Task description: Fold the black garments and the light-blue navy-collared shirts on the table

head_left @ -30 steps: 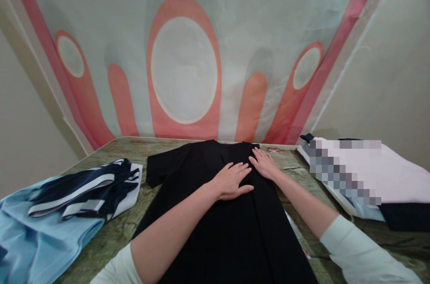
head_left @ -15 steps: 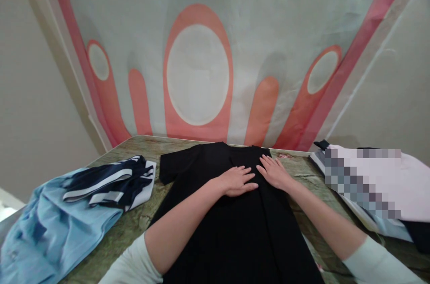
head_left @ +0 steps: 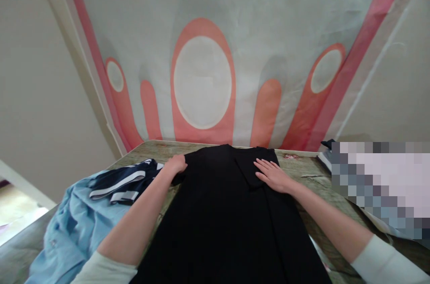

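A black T-shirt (head_left: pixel 218 212) lies spread over the table, its right side folded inward with that sleeve turned back over the body. My right hand (head_left: pixel 273 175) rests flat on the folded part near the top, fingers stretched out. At the far left, my left hand (head_left: pixel 176 164) is at the outer end of the other sleeve, which still sticks out sideways. Its fingers curl down over the black cloth and look closed on the sleeve edge, though the fingertips are partly hidden.
Left of the shirt lie a light blue garment (head_left: pixel 80 217) and a navy garment with white stripes (head_left: pixel 124 181). A stack of folded clothes (head_left: pixel 379 176), partly pixelated, sits at the right. Behind the wood-patterned table (head_left: pixel 309 172) rises a printed wall panel (head_left: pixel 248 15).
My left hand has moved left from the middle of the shirt to the left sleeve and closed there. My right hand stays flat on the folded side. The view has shifted slightly.
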`<state>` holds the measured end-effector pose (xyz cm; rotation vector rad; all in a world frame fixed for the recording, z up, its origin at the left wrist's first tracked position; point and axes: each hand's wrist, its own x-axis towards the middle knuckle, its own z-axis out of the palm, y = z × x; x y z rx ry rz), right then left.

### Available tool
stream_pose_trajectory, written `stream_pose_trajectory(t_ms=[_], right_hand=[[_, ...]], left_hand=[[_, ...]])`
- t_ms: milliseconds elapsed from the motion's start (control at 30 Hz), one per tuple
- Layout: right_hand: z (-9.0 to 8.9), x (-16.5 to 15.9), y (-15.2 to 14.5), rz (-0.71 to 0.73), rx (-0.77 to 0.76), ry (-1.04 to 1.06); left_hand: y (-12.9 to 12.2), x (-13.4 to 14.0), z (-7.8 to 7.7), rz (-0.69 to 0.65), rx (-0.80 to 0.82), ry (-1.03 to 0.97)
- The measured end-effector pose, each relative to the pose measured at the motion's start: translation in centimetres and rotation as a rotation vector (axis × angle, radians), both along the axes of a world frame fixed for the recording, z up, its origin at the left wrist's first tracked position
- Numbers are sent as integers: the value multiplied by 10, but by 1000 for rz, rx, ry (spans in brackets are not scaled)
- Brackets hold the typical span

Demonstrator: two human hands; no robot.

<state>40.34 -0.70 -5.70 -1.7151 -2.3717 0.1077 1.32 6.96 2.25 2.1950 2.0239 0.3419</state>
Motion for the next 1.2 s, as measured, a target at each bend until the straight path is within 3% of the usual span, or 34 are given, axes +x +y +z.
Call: stream_pose_trajectory(t_ms=[100, 267, 367, 500, 633, 767, 833, 900, 1000, 1067, 1133, 1200], right_hand=[[-1, 1, -1, 8, 32, -1], [3, 17, -1, 50, 13, -25], [7, 36, 1, 66, -15, -32], [10, 57, 5, 60, -49, 20], [12, 64, 5, -28, 19, 274], [22, 57, -13, -187, 177, 512], [32, 50, -28, -162, 150, 504], [43, 42, -44, -47, 73, 464], [52, 29, -60, 132, 20, 360], [52, 22, -62, 140, 66, 264], [47, 16, -60, 81, 143, 177], [42, 11, -57, 4, 214, 123]], left_hand=[[-2, -16, -16, 78, -9, 63], [6, -17, -43, 117, -3, 111], [12, -15, -53, 76, 24, 105], [15, -11, -65, -35, 218, -14], [16, -11, -72, -102, 362, -144], [16, -11, -67, -95, 429, -169], [12, -3, -55, -96, 489, -172], [1, 14, -39, -155, 522, -199], [-28, 55, -16, -399, 384, -262], [-51, 86, -9, -595, 237, -266], [-72, 112, -13, -740, 117, -238], [-87, 129, -22, -788, 33, -179]])
